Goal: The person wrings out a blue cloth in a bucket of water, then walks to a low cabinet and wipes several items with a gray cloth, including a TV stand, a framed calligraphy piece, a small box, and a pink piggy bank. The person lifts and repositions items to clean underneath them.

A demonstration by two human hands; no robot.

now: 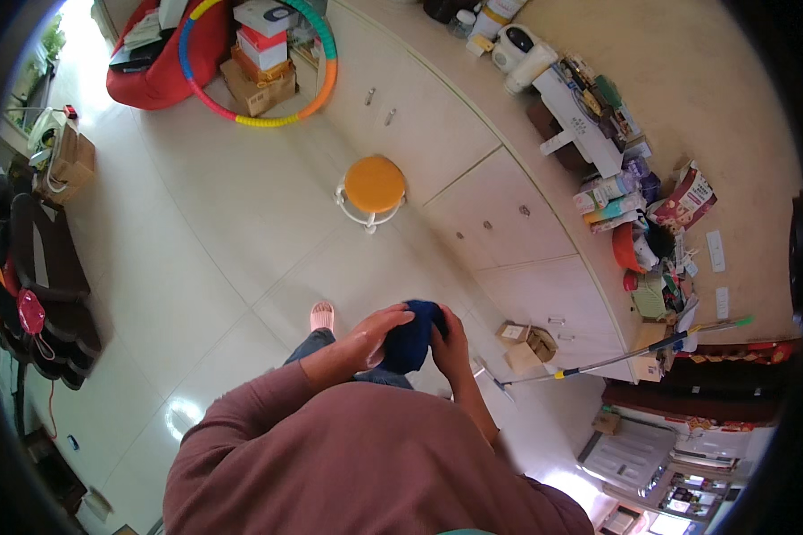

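A dark blue cloth item (408, 342), bunched up, is held in front of my body at waist height. My left hand (376, 334) lies against its left side, fingers reaching over the upper edge. On the opposite side my right hand (450, 341) grips it, with the fingertips partly hidden behind the cloth. Below, a foot in a pink slipper (322, 317) stands on the tiled floor. Farther forward is a round stool with an orange seat (375, 184).
White cabinets (508, 217) run along the right under a cluttered counter. A mop (602, 364) leans there near an open cardboard box (528, 344). A multicoloured hoop (268, 122) is at the top, by a red beanbag (150, 83). Dark seating (50, 267) is at left.
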